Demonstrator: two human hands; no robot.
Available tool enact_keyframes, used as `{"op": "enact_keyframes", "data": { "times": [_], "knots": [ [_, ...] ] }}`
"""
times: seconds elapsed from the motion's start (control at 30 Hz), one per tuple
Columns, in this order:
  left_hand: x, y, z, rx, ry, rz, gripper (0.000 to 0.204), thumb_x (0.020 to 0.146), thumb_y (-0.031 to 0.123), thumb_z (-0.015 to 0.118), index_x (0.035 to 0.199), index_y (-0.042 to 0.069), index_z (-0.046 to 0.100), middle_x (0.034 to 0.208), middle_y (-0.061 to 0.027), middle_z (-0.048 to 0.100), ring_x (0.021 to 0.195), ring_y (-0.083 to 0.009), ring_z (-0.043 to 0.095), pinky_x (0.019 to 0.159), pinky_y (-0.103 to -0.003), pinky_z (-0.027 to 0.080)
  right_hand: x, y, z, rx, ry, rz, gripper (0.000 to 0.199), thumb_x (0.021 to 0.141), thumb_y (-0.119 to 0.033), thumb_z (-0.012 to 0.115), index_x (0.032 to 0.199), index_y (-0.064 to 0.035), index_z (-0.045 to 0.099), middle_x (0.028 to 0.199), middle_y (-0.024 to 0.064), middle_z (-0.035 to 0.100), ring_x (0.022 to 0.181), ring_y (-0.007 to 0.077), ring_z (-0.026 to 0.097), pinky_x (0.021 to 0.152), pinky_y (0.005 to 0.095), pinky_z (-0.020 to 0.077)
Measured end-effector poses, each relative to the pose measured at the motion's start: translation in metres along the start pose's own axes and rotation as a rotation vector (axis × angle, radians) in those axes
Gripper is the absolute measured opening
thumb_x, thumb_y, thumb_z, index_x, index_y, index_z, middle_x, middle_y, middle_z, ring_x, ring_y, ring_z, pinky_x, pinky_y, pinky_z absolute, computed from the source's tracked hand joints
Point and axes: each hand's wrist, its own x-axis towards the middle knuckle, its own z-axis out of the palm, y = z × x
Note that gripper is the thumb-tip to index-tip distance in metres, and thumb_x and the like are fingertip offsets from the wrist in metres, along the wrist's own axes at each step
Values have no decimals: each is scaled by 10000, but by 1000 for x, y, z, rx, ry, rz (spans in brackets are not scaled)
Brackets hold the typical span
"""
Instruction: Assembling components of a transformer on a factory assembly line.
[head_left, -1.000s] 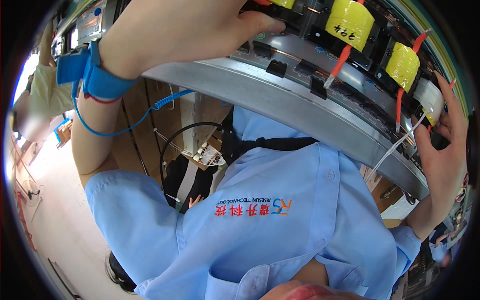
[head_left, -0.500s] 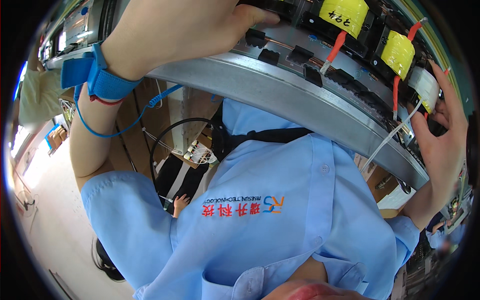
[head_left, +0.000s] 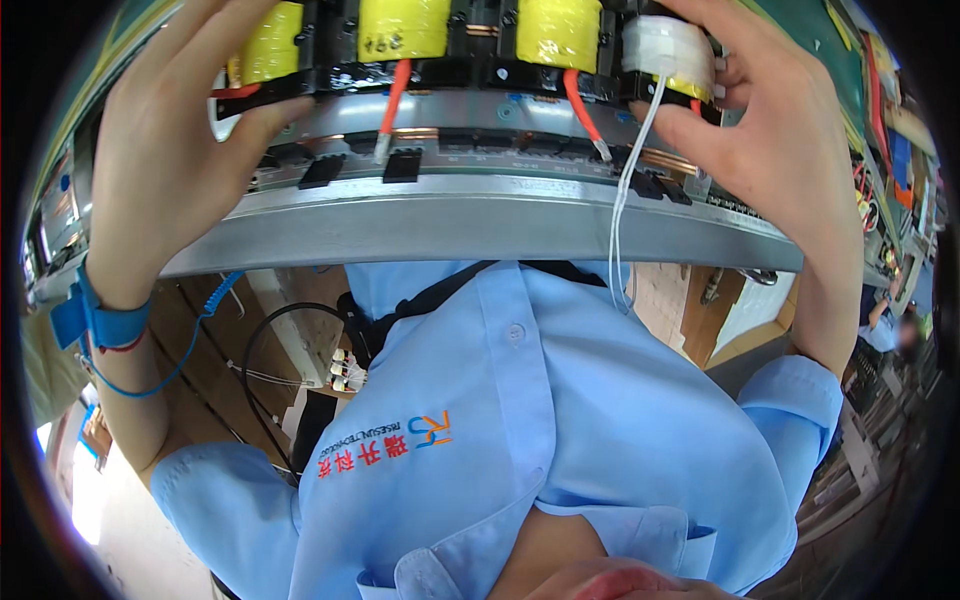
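Worker in a blue shirt (head_left: pixel 650 400), both arms raised to a row of four coils mounted above a dark circuit board (head_left: pixel 460 115). The board lies just behind a grey metal rail (head_left: pixel 480 225) that crosses in front of the shirt. Right hand (head_left: pixel 775 125): closed about the white-wrapped coil (head_left: pixel 668 50) at the right end of the row, thumb along its lower front, other fingers curled at its outer side. Left hand (head_left: pixel 160 140): spread around the leftmost yellow coil (head_left: pixel 270 48), thumb lying just below the coil's front; the fingertips run out of view at the top, so from here one cannot tell whether it grips or only rests. Between the hands stand two more coils, the left-middle yellow coil (head_left: pixel 405 28) and the right-middle yellow coil (head_left: pixel 557 32). A red lead (head_left: pixel 394 105) slants down from the former, and a similar one from the latter. A pair of white wires (head_left: pixel 628 175) hangs from the white-wrapped coil across the rail. On the left wrist, a blue strap (head_left: pixel 118 325) trails a partly coiled cord (head_left: pixel 185 355).
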Motion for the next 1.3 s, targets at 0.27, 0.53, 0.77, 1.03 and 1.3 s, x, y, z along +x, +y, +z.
{"op": "enact_keyframes", "data": {
  "times": [0.27,0.53,0.77,1.03,1.3],
  "knots": [
    [-135,-152,68,-42,-33,86,694,720,72,789,1358,145,528,1370,-150,520,1232,-343,526,1010,-442,460,-4,28,34,167,247,-107,608,630,-108,758,1187,43,566,1036,160,628,791,201,644,633,287,527],
    [-290,-339,132,-49,-49,18,696,719,61,785,1360,145,526,1375,-146,517,1243,-339,518,1016,-443,459,-2,17,31,174,220,-15,571,615,-104,768,1132,55,587,919,135,642,695,176,629,591,278,505],
    [-127,-147,74,-36,-44,-31,698,719,51,782,1361,145,524,1379,-143,515,1252,-336,512,1022,-444,459,-1,23,28,54,233,-112,574,608,-127,775,1113,62,580,909,156,630,688,219,638,585,292,512],
    [-8,3,5,-17,-54,-73,700,719,39,777,1362,145,522,1383,-140,512,1262,-333,504,1028,-446,458,0,22,15,-75,122,-177,600,644,-182,771,1168,24,565,985,184,626,800,298,644,689,358,518],
    [15,36,-11,-73,-74,-107,698,716,14,766,1360,133,524,1384,-138,511,1285,-331,483,1043,-450,447,-13,26,32,-150,257,-227,647,628,-151,791,1206,15,553,1038,209,608,840,338,653,725,398,540]
  ]
}}
